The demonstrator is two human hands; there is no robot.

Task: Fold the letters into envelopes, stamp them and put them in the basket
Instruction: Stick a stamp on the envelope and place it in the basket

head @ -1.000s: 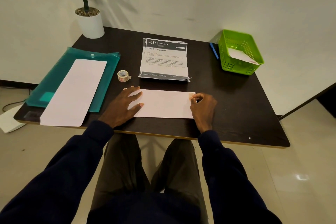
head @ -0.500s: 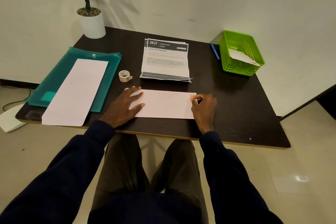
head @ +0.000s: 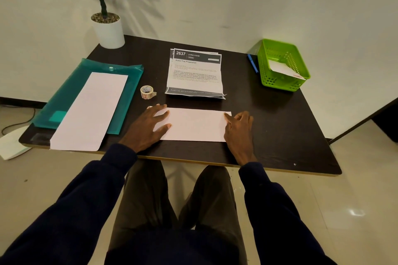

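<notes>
A white envelope [head: 196, 125] lies flat, long side facing the person, near the front edge of a dark wooden table [head: 280, 131]. The left hand [head: 146, 125] rests palm down on the envelope's left end, fingers spread and relaxed, gripping nothing. The right hand [head: 239, 129] sits at the envelope's right end, with one fingertip stretched onto the far right corner and the other fingers loosely tucked in, grasping nothing. Just beyond the envelope is a stack of printed letters [head: 195, 73] with dark headers, the top sheet reading "2637 Living Room, Guest Tray Preparation". To the left of that stack, close by, stands a small roll of stamp stickers [head: 147, 92]. On the table's left side lies a teal plastic folder [head: 71, 92], with a long white sheet [head: 90, 109] on top of it that reaches the near table edge. At the far right corner sits a green mesh basket [head: 280, 84] holding a white envelope in the basket [head: 282, 69] that leans at a tilt. A blue pen [head: 252, 63] lies just left of the basket. At the far left corner stands a potted plant [head: 108, 32] in a white pot, against a pale wall. Dark blue sleeves [head: 277, 211] and the person's knees show below the table.
</notes>
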